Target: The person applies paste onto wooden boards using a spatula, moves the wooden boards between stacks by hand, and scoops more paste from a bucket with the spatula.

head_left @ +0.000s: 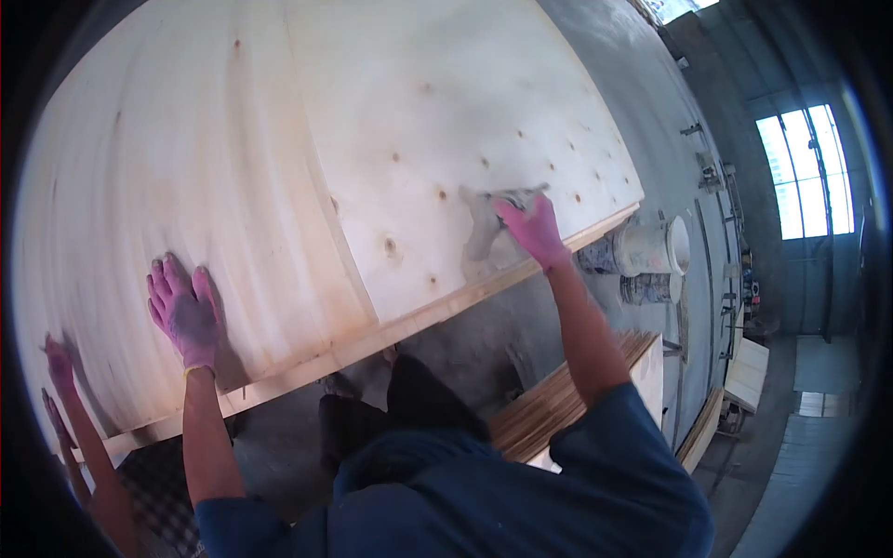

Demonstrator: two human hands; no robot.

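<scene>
A large pale plywood sheet (pixel 437 102) lies before me, with brown knots scattered over its right part. My left hand (pixel 186 314), in a pink glove, rests flat on the left part of the wood with its fingers spread. My right hand (pixel 538 231), also in a pink glove, is closed near the front right edge. It grips what looks like a flat scraper (pixel 523 194), mostly hidden by the fingers. Beside the scraper, a greyish smear (pixel 482 232) marks the wood.
Another person's gloved hand (pixel 59 365) is at the sheet's far left. White buckets (pixel 651 247) stand on the floor beyond the right edge. A stack of wooden boards (pixel 567 400) is below my right arm. A bright window (pixel 806 172) is at the right.
</scene>
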